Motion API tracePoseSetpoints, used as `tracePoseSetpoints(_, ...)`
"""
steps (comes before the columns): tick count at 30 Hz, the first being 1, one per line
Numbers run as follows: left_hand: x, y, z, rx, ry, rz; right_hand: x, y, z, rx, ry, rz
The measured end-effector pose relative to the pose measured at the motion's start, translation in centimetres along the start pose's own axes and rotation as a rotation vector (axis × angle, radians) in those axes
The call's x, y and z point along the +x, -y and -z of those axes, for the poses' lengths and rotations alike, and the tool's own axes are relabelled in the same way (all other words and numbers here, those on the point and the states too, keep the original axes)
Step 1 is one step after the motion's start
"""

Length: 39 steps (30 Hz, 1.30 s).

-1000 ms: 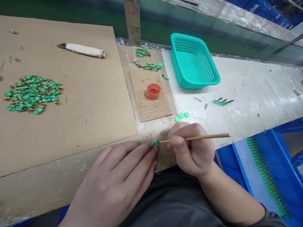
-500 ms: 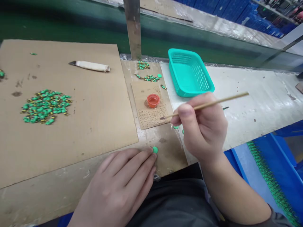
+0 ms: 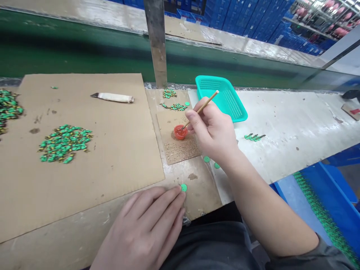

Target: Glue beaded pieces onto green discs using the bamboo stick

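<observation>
My right hand (image 3: 215,131) pinches a thin wooden stick (image 3: 207,102), its lower tip inside a small red cup (image 3: 180,132) of reddish liquid. The cup stands on a speckled cardboard square (image 3: 180,152). Below it, the fingertips of my left hand (image 3: 152,221) press on the edge of a round green disc (image 3: 183,187); the fingers lie together. Two more green discs, one (image 3: 206,159) beside the other (image 3: 216,165), lie under my right wrist. Small green and gold pieces (image 3: 177,107) sit behind the cup.
A large cardboard sheet (image 3: 126,150) at the left bears a pile of green pieces (image 3: 66,142) and a white-wrapped pointed tool (image 3: 114,98). Behind my right hand is a turquoise basket (image 3: 239,112). Several green pieces (image 3: 253,137) lie right of it. A metal post (image 3: 157,48) rises behind.
My right hand has moved back and left, bringing the stick's tip from above the speckled cardboard into the red cup. My left hand stays at the disc. The view has tilted up slightly.
</observation>
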<state>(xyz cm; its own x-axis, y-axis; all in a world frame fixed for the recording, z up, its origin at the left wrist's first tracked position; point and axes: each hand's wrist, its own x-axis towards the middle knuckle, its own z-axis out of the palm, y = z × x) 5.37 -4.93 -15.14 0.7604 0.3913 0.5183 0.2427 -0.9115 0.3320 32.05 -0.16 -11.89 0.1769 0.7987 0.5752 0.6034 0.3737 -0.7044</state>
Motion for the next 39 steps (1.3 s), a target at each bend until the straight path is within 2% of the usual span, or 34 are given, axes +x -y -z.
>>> tracePoseSetpoints(10, -0.2, -0.1, 0.0, 0.015, 0.014, 0.026, -1.5, 2.1, 0.8, 0.024, -0.144, -0.008)
tracePoseSetpoints(16, 0.2, -0.1, 0.1, 0.010, -0.003, 0.018, -3.1, 1.7, 1.1, 0.062, -0.046, -0.081)
tracePoseSetpoints(21, 0.3, -0.1, 0.1, 0.010, 0.003, 0.010, -3.6, 0.7, 1.1, 0.001, 0.008, -0.122)
tracePoseSetpoints(34, 0.2, 0.0, 0.1, 0.017, 0.000, 0.000, -3.5, 0.5, 1.1, 0.022, -0.008, -0.121)
tracePoseSetpoints(39, 0.3, 0.0, 0.3, 0.015, 0.008, 0.006, -4.9, 2.5, 1.7, 0.069, -0.100, -0.120)
